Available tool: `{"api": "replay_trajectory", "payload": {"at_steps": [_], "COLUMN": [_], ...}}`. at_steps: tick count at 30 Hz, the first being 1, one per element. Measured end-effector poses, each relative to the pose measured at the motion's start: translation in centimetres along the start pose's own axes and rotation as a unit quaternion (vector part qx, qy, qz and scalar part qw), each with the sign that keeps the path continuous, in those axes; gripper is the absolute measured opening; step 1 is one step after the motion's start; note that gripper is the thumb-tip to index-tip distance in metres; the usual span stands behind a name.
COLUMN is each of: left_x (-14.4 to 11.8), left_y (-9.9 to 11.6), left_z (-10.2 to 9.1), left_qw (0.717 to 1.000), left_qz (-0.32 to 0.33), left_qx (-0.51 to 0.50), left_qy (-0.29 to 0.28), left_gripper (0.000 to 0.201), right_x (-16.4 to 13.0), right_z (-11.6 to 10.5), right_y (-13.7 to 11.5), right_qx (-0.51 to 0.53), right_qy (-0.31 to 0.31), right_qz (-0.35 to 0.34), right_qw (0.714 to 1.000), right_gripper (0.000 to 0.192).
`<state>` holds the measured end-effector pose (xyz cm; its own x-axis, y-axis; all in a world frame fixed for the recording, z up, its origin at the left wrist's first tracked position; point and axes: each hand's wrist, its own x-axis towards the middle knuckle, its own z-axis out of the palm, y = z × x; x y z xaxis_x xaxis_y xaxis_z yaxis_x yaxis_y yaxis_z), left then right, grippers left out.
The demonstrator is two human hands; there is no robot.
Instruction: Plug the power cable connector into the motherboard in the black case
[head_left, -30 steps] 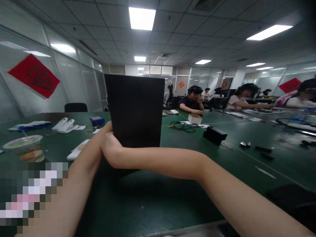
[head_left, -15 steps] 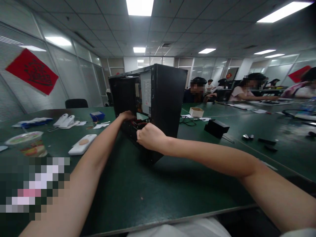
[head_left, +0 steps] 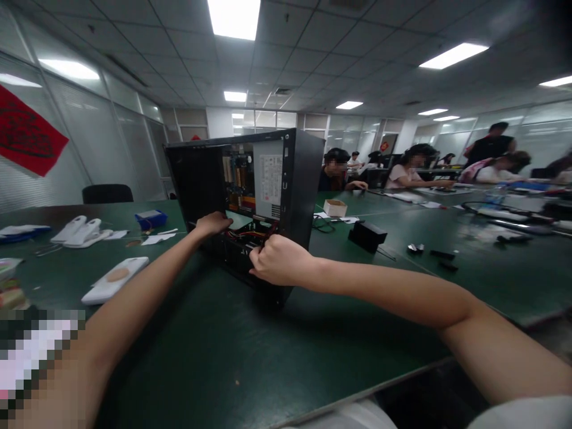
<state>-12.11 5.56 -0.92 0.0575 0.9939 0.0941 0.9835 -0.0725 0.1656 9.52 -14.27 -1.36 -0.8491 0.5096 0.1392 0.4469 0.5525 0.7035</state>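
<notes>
Computer case (head_left: 301, 196) leans slightly, back from the near edge of the green table (head_left: 201, 357); whether its base bears there, I can't tell over this feed. Its open side faces me, probably so I can see in, power supply (head_left: 270, 185) included. My right hand (head_left: 281, 259) is curled around the lower rim by the right corner, likely for balance; my left hand (head_left: 212, 225) lies over that rim farther left, finger closure hidden.

My right fingers (head_left: 263, 262) hide some of the computer case (head_left: 304, 185); my view's left edge crops a cup (head_left: 9, 289).
</notes>
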Motion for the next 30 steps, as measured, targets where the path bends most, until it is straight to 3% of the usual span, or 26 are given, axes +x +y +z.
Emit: {"api": "replay_trajectory", "payload": {"at_steps": [6,12,18,25,30], "left_x": [-1.5,-2.5,-3.3,-3.6,-3.8], "left_y": [0.2,0.1,-0.1,-0.3,-1.4], "left_z": [0.2,0.2,0.1,-0.1,0.2], "left_qw": [0.999,0.998,0.995,0.995,0.988], "left_qz": [0.008,0.059,0.085,0.094,0.151], "left_qx": [-0.008,0.001,0.023,0.014,0.019], "left_qy": [0.030,0.022,0.036,0.035,0.032], "left_gripper": [0.056,0.066,0.067,0.072,0.077], "right_x": [-1.9,-2.4,-0.8,2.7,2.5], "right_z": [0.1,0.6,0.3,1.7,3.3], "right_y": [0.9,1.1,-0.3,-2.4,-3.5], "right_qx": [0.002,0.011,0.036,0.046,0.004], "right_qy": [0.001,0.040,0.049,0.037,0.044], "right_qz": [-0.012,-0.009,0.122,0.181,0.231], "right_qw": [1.000,0.999,0.991,0.982,0.972], "right_gripper": [0.052,0.050,0.037,0.027,0.031]}}
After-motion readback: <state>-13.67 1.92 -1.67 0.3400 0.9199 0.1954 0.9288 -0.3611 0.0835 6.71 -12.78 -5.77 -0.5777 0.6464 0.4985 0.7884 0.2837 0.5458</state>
